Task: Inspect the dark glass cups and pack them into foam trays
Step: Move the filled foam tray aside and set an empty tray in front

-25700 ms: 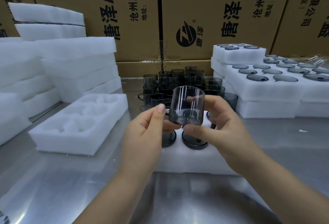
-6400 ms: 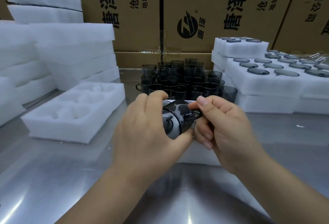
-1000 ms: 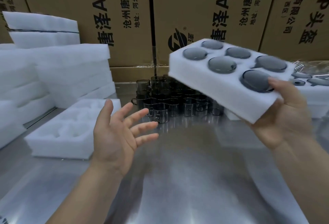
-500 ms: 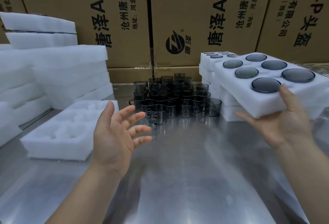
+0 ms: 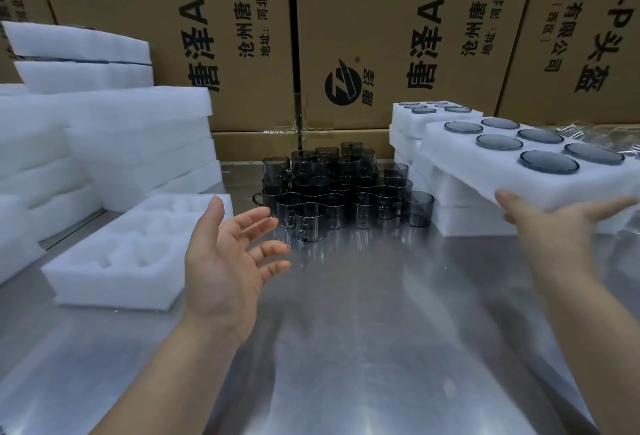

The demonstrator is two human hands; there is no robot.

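Observation:
A filled foam tray (image 5: 460, 161) with several dark glass cups set mouth-down in its pockets lies tilted on the stack of packed trays (image 5: 407, 121) at the right. My right hand (image 5: 554, 227) grips its near edge, thumb on the side and fingers underneath. My left hand (image 5: 225, 261) hovers open, palm up, over the middle of the steel table (image 5: 346, 330) and holds nothing. A cluster of loose dark glass cups (image 5: 332, 189) stands at the back centre. An empty foam tray (image 5: 114, 261) with moulded pockets lies at the left.
Stacks of blank white foam (image 5: 138, 130) fill the left side. Large cardboard boxes (image 5: 398, 19) form a wall behind the table. Crinkled clear plastic (image 5: 595, 133) lies behind the packed trays at the far right.
My right hand has carried the filled tray from the air at centre right down onto the right stack. My left hand has stayed open and nearly still.

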